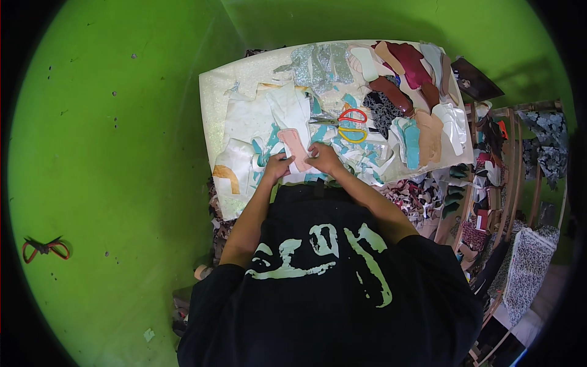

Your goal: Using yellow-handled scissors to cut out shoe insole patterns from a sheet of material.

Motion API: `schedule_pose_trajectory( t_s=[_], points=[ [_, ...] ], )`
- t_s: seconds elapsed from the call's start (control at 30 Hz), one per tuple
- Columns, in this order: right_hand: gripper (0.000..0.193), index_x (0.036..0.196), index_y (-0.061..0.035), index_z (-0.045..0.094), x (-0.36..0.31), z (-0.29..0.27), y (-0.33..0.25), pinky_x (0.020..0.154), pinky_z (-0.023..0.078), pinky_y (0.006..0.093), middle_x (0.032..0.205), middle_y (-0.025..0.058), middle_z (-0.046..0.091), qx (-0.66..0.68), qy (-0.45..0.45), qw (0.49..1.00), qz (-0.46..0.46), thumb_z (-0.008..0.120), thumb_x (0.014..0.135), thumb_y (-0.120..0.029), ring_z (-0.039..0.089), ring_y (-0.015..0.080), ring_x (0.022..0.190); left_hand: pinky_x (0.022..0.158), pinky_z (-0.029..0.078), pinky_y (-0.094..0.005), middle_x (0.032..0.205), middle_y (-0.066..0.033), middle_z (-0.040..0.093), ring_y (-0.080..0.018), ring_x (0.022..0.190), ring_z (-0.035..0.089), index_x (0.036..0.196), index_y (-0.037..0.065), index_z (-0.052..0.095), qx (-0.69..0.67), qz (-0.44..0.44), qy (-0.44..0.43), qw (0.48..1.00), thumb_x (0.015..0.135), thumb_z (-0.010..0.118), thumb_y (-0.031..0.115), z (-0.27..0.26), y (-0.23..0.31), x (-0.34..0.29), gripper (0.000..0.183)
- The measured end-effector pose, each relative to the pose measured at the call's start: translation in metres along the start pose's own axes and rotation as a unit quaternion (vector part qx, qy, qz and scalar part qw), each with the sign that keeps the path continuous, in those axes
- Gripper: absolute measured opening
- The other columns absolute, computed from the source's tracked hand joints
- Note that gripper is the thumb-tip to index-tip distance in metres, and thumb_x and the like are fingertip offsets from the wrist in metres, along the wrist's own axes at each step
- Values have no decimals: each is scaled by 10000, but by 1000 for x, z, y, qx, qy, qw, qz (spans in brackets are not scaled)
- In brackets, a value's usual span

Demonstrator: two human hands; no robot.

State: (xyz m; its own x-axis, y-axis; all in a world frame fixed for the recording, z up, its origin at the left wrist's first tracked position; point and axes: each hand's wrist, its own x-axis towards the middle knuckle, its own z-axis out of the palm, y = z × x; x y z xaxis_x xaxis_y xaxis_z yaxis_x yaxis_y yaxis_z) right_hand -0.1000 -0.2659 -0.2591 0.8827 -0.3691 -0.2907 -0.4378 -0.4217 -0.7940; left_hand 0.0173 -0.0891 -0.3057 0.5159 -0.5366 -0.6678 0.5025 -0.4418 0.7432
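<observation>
A pink insole-shaped piece [294, 144] lies over a strip of white sheet material [287, 109] close to the table's near edge. My left hand [279, 167] pinches its lower left edge, thumb on top. On the opposite side, my right hand [324, 158] grips the lower right edge between thumb and fingers. Whether the white material is also caught in both pinches is hard to see. Just beyond my right hand rests a pair of scissors [342, 125] with one red and one yellow handle, blades pointing left. Teal and white scraps [365, 158] surround the hands.
Stacked cut pieces [429, 140] in teal, tan and white cover the table's right side, with maroon and brown pieces [411, 64] behind. Glittery silver material [321, 64] lies at the back. A wooden rack [510, 177] holding materials stands right. Green walls [116, 171] border the left.
</observation>
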Motion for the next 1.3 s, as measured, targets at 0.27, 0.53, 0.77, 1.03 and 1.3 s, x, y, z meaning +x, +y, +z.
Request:
schedule_pose_trajectory(
  t_s=[0.27,0.53,0.77,1.03,1.3],
  points=[
    [330,1017,33,622,2,8,17,600,607,302,811,148,668,283,-64,940,177,795,739,-1,689,195,689,612,568,-261,907,-101,711,-164,701,694,1084,-26,652,-103,-68,-29,992,889,738,194,3,6,-4,306],
    [231,827,69,600,3,8,6,572,607,310,784,160,673,199,-63,957,202,792,709,19,699,210,648,601,562,-258,892,-95,710,-154,711,683,1052,-22,671,-69,-69,-29,995,866,761,179,2,10,-6,288],
    [335,758,-3,617,2,-5,0,611,552,325,807,210,689,57,-60,982,169,843,629,-213,698,224,627,570,534,-244,863,-47,694,-122,719,663,1104,23,677,58,-28,-11,998,816,772,92,8,34,-21,311],
    [480,977,67,671,6,-4,-2,690,517,335,849,131,682,164,-42,967,190,835,693,-284,654,226,771,689,592,-298,1081,-90,678,-186,874,707,1373,75,442,-128,-84,-112,982,829,701,47,2,25,-18,603],
    [368,1003,10,631,-10,-8,-29,509,458,254,763,69,599,286,-205,900,257,812,760,-199,594,126,656,861,548,-421,1179,-127,642,-248,1017,651,1289,-7,539,-257,-94,-67,959,934,665,258,2,8,-5,461]
  ],
)
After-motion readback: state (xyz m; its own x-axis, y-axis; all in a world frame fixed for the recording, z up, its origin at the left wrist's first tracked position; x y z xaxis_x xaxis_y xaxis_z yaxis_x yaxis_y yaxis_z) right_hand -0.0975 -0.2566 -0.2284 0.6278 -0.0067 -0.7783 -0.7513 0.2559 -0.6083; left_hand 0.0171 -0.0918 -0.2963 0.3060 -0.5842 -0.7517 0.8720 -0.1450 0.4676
